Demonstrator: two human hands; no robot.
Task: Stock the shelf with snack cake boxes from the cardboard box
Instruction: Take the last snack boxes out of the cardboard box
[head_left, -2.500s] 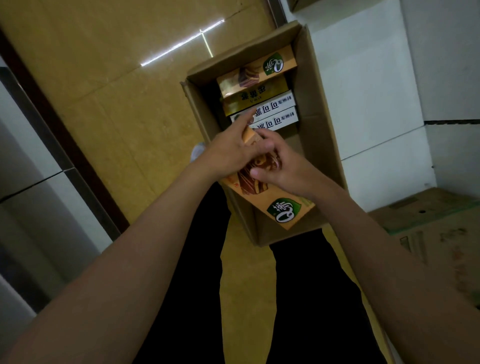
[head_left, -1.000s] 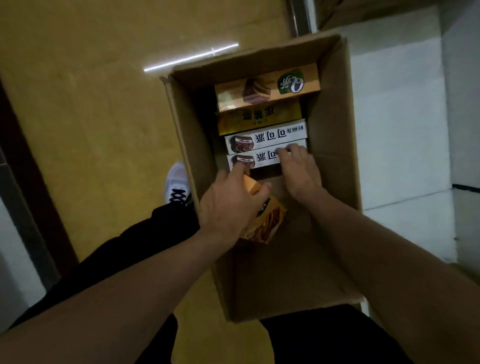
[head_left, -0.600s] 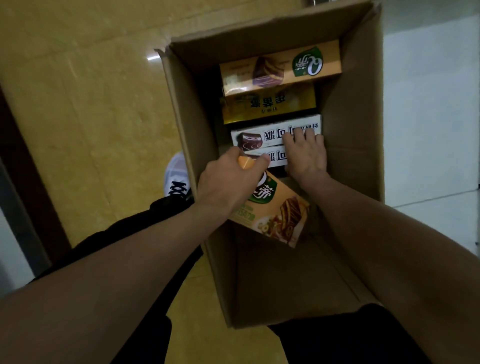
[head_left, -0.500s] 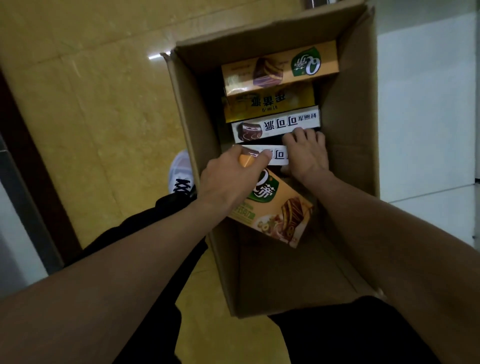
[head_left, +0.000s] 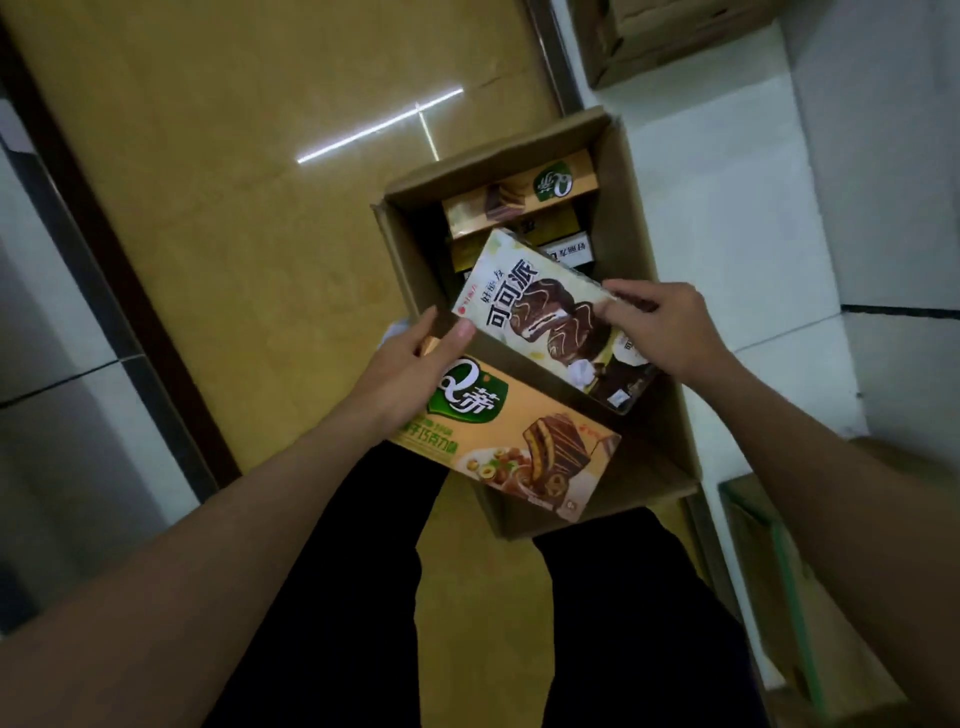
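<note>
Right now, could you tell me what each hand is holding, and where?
Left hand grips the orange box at its end; right hand holds the white box's edge.

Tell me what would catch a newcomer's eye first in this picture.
Two snack cake boxes held over an open cardboard box on the yellow floor. The right hand holds a white chocolate pie box at mid-frame, tilted face-up, and the left hand grips an orange hazelnut chocolate cake box just below it. More boxes stand packed at the far end of the cardboard box.
</note>
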